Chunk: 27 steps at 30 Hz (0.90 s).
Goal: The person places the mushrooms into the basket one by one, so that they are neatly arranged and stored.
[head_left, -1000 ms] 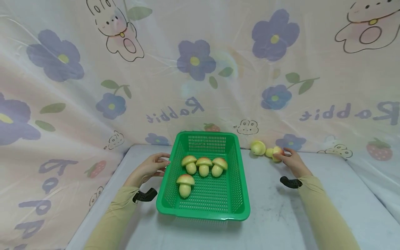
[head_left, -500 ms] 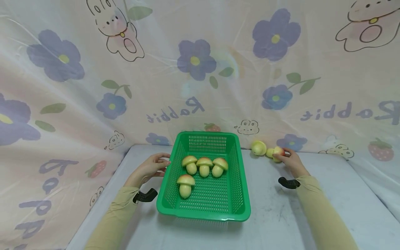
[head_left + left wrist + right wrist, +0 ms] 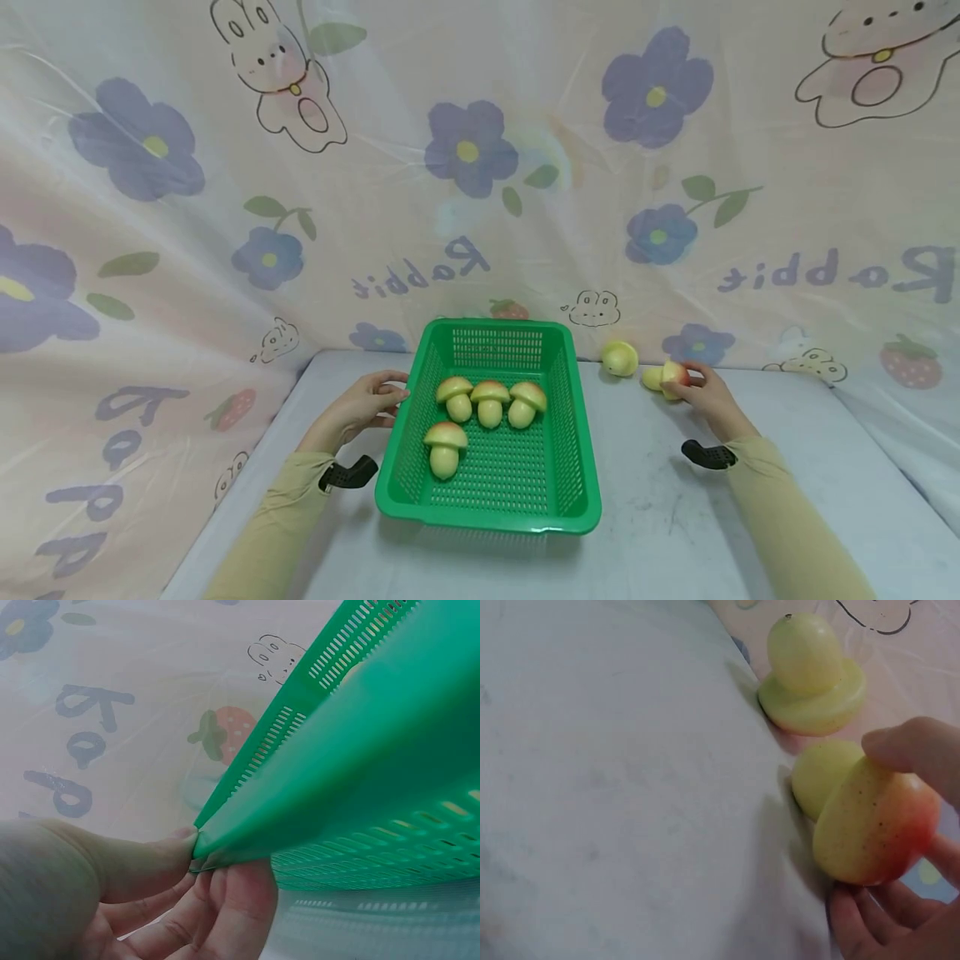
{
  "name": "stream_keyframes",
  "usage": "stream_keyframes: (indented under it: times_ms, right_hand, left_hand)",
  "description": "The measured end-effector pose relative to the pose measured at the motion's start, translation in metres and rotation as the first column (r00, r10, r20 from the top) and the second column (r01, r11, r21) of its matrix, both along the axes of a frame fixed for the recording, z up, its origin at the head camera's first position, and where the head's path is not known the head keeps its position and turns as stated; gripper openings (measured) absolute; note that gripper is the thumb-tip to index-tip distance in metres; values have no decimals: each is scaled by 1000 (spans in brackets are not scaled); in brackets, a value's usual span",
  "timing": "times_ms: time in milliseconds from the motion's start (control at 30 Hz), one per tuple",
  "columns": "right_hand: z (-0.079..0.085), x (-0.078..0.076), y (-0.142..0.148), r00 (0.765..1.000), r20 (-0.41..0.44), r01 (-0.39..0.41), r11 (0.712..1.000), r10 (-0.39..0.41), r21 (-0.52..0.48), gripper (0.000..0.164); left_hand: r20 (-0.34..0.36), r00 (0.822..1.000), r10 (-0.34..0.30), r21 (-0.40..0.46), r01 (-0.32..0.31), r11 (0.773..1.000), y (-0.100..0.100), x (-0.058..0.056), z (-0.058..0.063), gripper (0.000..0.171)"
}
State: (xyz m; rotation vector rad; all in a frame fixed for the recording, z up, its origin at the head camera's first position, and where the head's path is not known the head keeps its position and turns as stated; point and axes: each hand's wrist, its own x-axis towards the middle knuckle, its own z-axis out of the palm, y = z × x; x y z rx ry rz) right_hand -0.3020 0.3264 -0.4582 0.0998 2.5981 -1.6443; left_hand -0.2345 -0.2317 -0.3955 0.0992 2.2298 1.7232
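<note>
At the table's back right, my right hand [image 3: 711,400] grips a mushroom [image 3: 654,379] by its red-and-yellow cap, the pale stem pointing left. The right wrist view shows the thumb [image 3: 907,750] on one side of that cap and fingers curled under the other. Just left of it, a second mushroom [image 3: 619,358] rests cap-down against the backdrop. My left hand [image 3: 362,407] pinches the left rim of the green basket [image 3: 585,433], thumb and fingers on the edge in the left wrist view. Inside the basket, three mushrooms [image 3: 490,403] stand in a row, with another mushroom [image 3: 445,448] in front at left.
The white table [image 3: 645,508] meets a printed cloth backdrop [image 3: 525,233] close behind the basket and the loose mushrooms. More of the cloth hangs along the left side. A black strap piece [image 3: 708,454] sticks out at each wrist.
My right hand has shifted slightly right with the mushroom, widening the gap to the one beside it. My left hand stays on the basket rim.
</note>
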Motion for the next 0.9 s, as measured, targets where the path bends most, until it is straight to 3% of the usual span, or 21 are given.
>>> stream_keyframes:
  times_ms: [233, 533, 900]
  right_hand:
    - [-3, 7, 7, 995, -52, -89, 996, 88, -23, 79]
    - [8, 26, 6, 981, -51, -191, 980, 188, -47, 73]
    - [58, 44, -10, 940, -73, -327, 942, 332, 72, 68]
  left_hand:
    - [-6, 1000, -3, 0, 3, 1000, 0, -1, -1, 44]
    - [-2, 1000, 2, 5, -2, 1000, 1, 0, -2, 44]
    - [-1, 1000, 5, 8, -5, 1000, 0, 0, -1, 45]
